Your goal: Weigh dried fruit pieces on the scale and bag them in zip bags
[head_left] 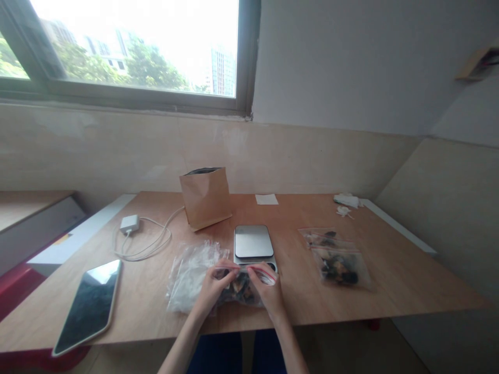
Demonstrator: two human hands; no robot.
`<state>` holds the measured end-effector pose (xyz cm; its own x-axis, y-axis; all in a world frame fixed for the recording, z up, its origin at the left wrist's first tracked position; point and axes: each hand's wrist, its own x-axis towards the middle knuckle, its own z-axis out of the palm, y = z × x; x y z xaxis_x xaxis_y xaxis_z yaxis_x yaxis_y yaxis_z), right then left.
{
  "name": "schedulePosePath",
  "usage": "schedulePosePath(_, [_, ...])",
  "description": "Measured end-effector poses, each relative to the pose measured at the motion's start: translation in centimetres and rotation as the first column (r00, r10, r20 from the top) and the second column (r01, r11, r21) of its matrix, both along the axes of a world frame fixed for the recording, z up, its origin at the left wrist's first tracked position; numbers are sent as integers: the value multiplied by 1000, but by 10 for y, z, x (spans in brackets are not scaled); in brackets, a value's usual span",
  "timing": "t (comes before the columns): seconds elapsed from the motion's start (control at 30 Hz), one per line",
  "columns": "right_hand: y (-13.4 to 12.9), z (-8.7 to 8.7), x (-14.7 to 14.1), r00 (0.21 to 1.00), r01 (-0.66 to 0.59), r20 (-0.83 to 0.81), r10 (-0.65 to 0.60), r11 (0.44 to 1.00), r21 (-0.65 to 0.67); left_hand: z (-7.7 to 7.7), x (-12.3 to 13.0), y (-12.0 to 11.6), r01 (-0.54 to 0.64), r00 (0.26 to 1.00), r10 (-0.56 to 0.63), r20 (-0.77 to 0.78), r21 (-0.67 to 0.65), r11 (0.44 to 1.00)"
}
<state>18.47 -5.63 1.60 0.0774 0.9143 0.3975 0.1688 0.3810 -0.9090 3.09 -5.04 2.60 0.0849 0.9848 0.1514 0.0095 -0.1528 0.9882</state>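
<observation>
Between my hands lies a clear zip bag [244, 292] with a red seal strip and dark and brown pieces inside, at the table's front edge. My left hand [218, 275] pinches the bag's top edge on the left. With fingers closed on the same edge, my right hand [265, 280] grips it farther right, where the seal strip loops outward. Just beyond the bag stands a kitchen scale [253, 242] with a silver plate; its front is partly hidden by the bag and hands. A pile of clear plastic bags [191, 280] lies beside my left hand.
Two filled zip bags [339, 267] lie on the right. A brown paper pouch [206, 197] stands open-topped at the back. On the left are a tablet [91, 301] and a white charger [130, 224] with its cable. White paper [266, 199] and crumpled wrappers [348, 200] lie near the wall.
</observation>
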Motion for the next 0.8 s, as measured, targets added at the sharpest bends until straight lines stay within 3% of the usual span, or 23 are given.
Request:
schedulePosePath(0.6, [-6,0,-5,996,39,71,-45,995,89,2,3,1,-51,998,50,-22,-48,998])
schedulePosePath(0.8, [-5,-1,-5,998,1,66,-3,999,34,3,2,0,-54,998,53,-27,-59,997])
